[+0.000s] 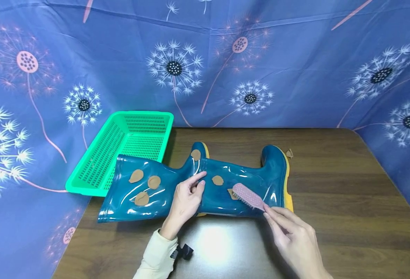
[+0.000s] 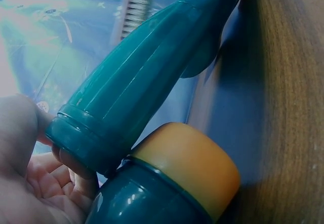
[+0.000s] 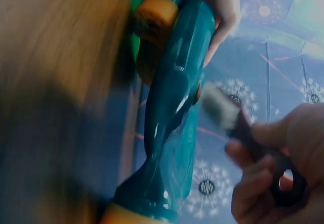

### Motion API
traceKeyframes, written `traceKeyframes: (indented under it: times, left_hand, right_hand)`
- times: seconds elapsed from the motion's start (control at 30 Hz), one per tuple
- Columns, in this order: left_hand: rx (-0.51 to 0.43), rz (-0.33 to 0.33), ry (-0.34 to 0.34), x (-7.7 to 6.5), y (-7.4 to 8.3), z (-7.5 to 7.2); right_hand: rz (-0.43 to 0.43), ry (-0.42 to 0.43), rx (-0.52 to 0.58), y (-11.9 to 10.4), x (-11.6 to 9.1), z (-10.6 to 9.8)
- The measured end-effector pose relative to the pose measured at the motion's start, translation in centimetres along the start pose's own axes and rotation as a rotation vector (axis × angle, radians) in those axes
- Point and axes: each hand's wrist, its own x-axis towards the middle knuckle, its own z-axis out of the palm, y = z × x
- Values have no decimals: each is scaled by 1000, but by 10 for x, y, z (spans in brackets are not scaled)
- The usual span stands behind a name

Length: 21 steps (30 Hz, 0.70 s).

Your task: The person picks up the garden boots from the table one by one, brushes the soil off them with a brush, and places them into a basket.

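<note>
The tall teal boots (image 1: 244, 174), 2 of them, look smooth, glossy and rubbery; the flat brown patches (image 1: 142, 198) on them look matt. The pink long-handled brush (image 1: 249, 196) has a dimpled plastic back. The green rectangular basket (image 1: 145, 113) is perforated plastic, the brown wood-grain desk (image 1: 340, 193) smooth and shiny, the blue dandelion-print cloth (image 1: 295, 58) creased.

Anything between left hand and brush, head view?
Yes: in the head view, a brown patch on one boot, plus another patch partly hidden by the brush.

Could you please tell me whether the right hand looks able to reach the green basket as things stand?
Probably not easily: the right hand has the pink brush in its grip, and the boots and left hand lie between it and the green basket.
</note>
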Motion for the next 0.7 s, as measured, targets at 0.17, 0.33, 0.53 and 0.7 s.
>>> traceKeyframes:
  times: [0.17, 0.33, 0.53, 0.7]
  left_hand:
    - [-1, -1, 1, 0, 0, 0]
    - [-3, -2, 0, 1, 1, 1]
    - [-10, 4, -2, 1, 1, 1]
    - [-3, 2, 3, 0, 0, 0]
  right_hand:
    - [-27, -54, -5, 3, 2, -5]
    - [-1, -14, -14, 6, 2, -7]
    - [-4, -12, -52, 6, 0, -3]
    - [-13, -14, -25, 6, -2, -1]
